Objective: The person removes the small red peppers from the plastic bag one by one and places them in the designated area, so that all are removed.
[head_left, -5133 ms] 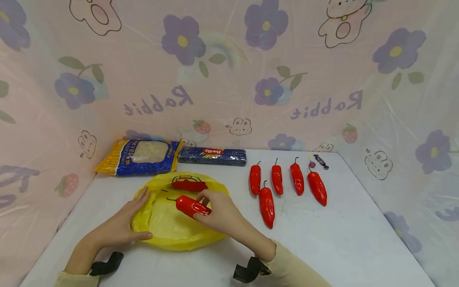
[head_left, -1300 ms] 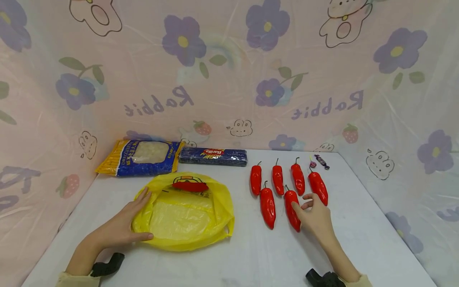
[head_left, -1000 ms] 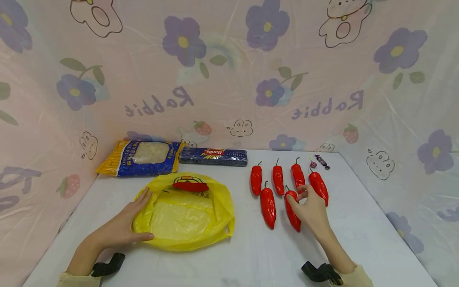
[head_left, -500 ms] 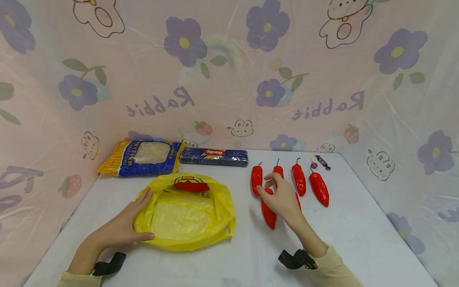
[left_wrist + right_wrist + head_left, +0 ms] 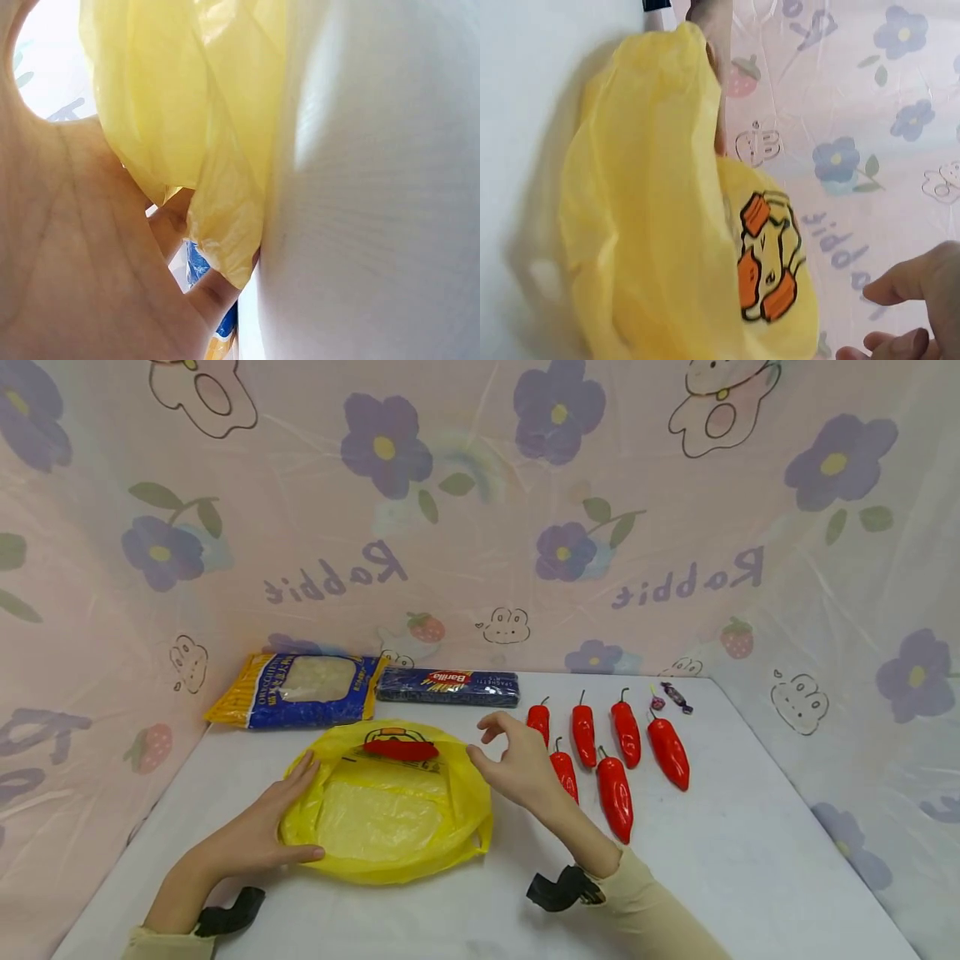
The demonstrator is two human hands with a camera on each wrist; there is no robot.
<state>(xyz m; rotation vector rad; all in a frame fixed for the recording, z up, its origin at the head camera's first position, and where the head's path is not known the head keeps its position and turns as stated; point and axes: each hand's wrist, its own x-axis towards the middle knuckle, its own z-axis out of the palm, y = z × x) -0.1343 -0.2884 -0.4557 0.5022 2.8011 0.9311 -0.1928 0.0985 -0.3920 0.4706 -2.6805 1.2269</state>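
Note:
A yellow plastic bag (image 5: 378,818) stands with its mouth wide at centre-left, and a red shape shows at its inner back wall. My left hand (image 5: 251,835) rests against the bag's left rim, fingers extended and thumb spread; in the left wrist view the plastic lies against the fingers. Beside the bag's right rim hovers my right hand (image 5: 521,768), thumb and index finger apart, holding nothing. Several red chili peppers lie to the right in two rows, among them a front pepper (image 5: 616,797) and a far-right pepper (image 5: 668,753). The hand partly hides two of the left ones.
At the back left lies a blue and yellow pasta bag (image 5: 315,681), with a dark blue spaghetti pack (image 5: 448,687) beside it. A wrapped candy (image 5: 677,697) and a small lollipop (image 5: 657,702) sit at the back right. A printed curtain (image 5: 465,527) surrounds the white table (image 5: 735,860).
Earlier my right hand held a chili pepper over the bag; that pepper then lay in the front row. The empty hand has since moved left to the bag's rim. My left hand stayed put.

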